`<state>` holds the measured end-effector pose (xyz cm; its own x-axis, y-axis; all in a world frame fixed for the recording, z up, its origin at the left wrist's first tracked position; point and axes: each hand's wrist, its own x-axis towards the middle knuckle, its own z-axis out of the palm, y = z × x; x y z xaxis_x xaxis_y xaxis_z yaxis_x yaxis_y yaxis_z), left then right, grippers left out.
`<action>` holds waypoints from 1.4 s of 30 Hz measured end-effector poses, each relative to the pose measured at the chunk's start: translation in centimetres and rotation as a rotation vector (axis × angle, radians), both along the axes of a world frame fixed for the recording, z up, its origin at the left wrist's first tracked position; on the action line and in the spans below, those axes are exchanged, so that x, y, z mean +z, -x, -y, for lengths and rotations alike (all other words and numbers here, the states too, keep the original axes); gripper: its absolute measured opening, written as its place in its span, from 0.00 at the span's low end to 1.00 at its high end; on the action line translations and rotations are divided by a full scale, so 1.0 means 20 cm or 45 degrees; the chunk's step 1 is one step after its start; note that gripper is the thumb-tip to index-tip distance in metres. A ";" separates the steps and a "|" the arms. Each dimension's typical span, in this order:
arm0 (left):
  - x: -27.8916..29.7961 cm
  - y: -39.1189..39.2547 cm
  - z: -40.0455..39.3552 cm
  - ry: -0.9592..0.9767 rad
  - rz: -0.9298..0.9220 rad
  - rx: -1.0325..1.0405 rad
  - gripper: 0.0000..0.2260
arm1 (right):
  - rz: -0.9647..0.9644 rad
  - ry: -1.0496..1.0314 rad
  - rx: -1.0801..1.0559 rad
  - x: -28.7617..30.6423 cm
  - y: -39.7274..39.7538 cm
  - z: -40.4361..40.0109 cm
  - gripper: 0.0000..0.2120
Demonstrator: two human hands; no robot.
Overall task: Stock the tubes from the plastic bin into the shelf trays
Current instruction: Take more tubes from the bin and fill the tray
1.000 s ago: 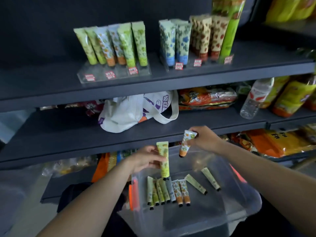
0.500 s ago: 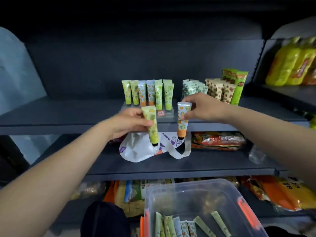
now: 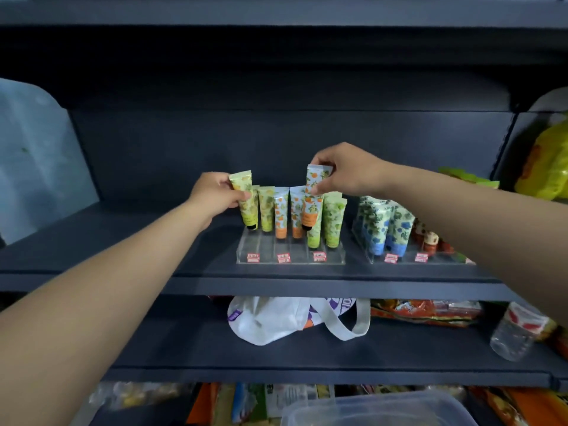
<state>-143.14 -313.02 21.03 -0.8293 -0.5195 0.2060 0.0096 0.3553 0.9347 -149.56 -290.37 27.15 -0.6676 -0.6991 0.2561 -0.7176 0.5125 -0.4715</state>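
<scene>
While two tubes hang over the clear tray (image 3: 290, 259) on the shelf (image 3: 123, 269), neither yet seated. Left hand (image 3: 215, 195) pinching a yellow-green tube (image 3: 246, 199) above the tray's left end, cap down; right hand (image 3: 344, 173) pinching an orange-print tube (image 3: 313, 196) above the tray's middle, in front of the standing tubes (image 3: 282, 212). Several rows already filled there, front slots bare. Below the tray, only the plastic bin (image 3: 378, 408) rim showing; contents hidden, so remaining stock impossible to judge.
</scene>
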 end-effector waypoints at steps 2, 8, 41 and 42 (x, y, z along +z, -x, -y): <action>-0.02 0.06 0.04 0.027 -0.004 0.040 0.09 | -0.040 -0.034 -0.009 -0.01 0.06 0.07 0.09; -0.09 0.18 0.12 0.046 0.036 0.061 0.07 | -0.129 -0.214 0.001 -0.09 0.18 0.22 0.08; -0.15 0.25 0.18 0.291 0.152 0.140 0.08 | -0.344 -0.574 0.040 -0.19 0.25 0.36 0.14; -0.15 0.25 0.18 0.302 0.156 0.146 0.07 | -0.347 -0.579 0.037 -0.18 0.25 0.36 0.13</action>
